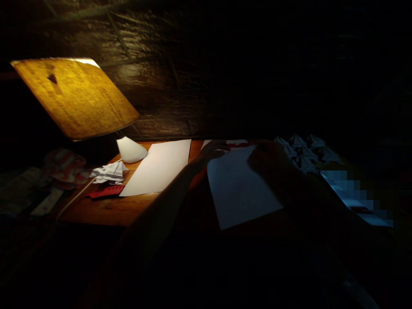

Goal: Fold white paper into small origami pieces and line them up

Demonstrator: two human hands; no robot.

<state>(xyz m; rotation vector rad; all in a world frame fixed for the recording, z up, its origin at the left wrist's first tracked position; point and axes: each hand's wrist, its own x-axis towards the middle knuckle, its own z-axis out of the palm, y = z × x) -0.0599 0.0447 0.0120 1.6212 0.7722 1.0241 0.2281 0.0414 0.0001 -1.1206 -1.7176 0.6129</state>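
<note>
A white sheet of paper (241,193) lies in shadow at the middle of the table, its lower corner pointing toward me. At the sheet's upper right, my right hand (265,154) is closed on its edge; the fingers are dark and partly hidden. My left hand (214,149) reaches to the sheet's upper left, its fingers stretched out to the right over another white paper (207,143) at the back. Something red (236,145) lies beside those fingers, too small to name. Left of my left forearm is a larger white sheet (161,165), brightly lit.
A lit lamp with a yellow shade (77,98) and white base (131,150) stands at left. Near it are a folded paper piece (111,172), a red ruler-like strip (106,192) and a cord (75,198). Several folded paper shapes (304,152) sit right, beside a bluish, blurred-out screen (354,199).
</note>
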